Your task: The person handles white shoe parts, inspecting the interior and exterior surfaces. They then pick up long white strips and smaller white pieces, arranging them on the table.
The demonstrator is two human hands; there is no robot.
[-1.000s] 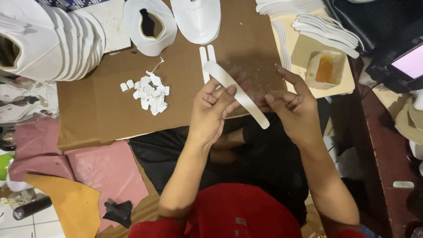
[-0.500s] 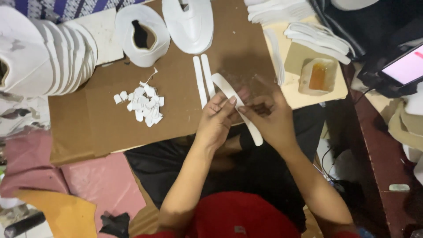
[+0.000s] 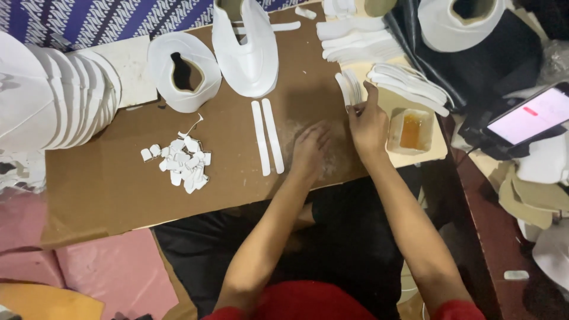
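A flat brown cardboard work board (image 3: 118, 189) carries everything. The right hand (image 3: 368, 121) pinches the near end of a small stack of curved white strips (image 3: 349, 89), whose long axis runs away from the person. The left hand (image 3: 309, 148) lies palm-down, fingers loosely spread, holding nothing, just right of two parallel white strips (image 3: 268, 144) pointing away too.

A heap of small white cut scraps (image 3: 181, 163) lies on the brown cardboard sheet (image 3: 106, 184). A stack of white curved shoe pieces (image 3: 53, 89) stands at the far left. A lit phone with pale pink screen (image 3: 527, 121) leans at the right. Pink foam sheets (image 3: 112, 272) lie below the cardboard, before a blue patterned cloth (image 3: 101, 18).
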